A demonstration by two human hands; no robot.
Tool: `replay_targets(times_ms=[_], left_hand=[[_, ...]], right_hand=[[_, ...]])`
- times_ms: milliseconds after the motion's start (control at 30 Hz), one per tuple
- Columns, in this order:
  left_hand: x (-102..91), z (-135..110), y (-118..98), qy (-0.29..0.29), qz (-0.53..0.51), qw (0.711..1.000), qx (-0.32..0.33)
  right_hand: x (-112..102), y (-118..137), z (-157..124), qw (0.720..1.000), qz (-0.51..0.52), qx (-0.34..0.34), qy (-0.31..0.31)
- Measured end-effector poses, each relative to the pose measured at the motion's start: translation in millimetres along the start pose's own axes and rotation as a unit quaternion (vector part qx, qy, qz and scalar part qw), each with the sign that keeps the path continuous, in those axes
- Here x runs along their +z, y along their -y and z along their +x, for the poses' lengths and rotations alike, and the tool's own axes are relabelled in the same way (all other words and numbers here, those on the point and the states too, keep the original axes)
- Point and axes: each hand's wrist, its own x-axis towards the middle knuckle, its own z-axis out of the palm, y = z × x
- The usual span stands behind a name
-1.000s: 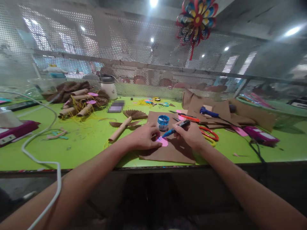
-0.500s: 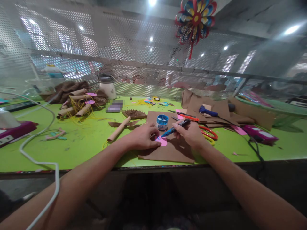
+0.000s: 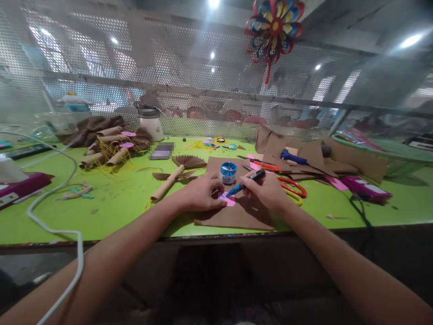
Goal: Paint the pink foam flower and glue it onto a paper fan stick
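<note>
My left hand [image 3: 202, 194] presses a small pink paper piece [image 3: 228, 199] down onto a brown paper sheet [image 3: 237, 212], fingers curled over its left edge. My right hand [image 3: 267, 189] grips a brush with a black handle and blue tip [image 3: 244, 182], the tip touching the pink piece. A small round pot of blue paint [image 3: 228, 172] stands just behind the pink piece, between the two hands.
On the green table [image 3: 118, 198]: rolled brown paper tubes [image 3: 108, 151], a folded paper fan [image 3: 189, 161], red scissors [image 3: 292, 186], an orange cutter [image 3: 267, 165], brown paper scraps [image 3: 304, 153], a white jar [image 3: 150, 123]. A white cable [image 3: 54, 225] loops at left. A paper pinwheel [image 3: 274, 25] hangs above.
Both hands stay on the pink piece; the brush tip has shifted only slightly over it. The view has drifted a little.
</note>
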Motion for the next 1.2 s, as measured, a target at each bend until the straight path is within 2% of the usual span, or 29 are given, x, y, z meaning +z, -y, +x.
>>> replay_targets(times_ms=[100,267,500,667,900,1200], left_hand=[[-0.6,-0.2,-0.7,0.003,0.003,1.0,-0.001],[0.1,0.2,0.0,0.002,0.002,1.0,0.001],[-1.0,0.3,-1.4,0.005,-0.004,1.0,0.0],[-2.0,0.3,-2.3,0.007,-0.01,1.0,0.0],[-1.2,0.2,-1.8,0.005,-0.012,1.0,0.008],[0.1,-0.3,-0.3,0.005,-0.008,1.0,0.01]], right_hand=[[-0.5,-0.2,0.0,1.0,0.003,-0.003,0.004],[-1.1,-3.5,2.0,1.0,0.0,-0.002,-0.028],[-0.5,-1.1,1.1,1.0,-0.02,-0.006,-0.013],[-0.6,-2.6,1.3,1.0,0.005,0.002,-0.005],[-2.4,-5.7,3.1,0.999,0.005,-0.002,-0.049],[-0.9,-3.5,3.0,1.0,-0.004,0.0,-0.031]])
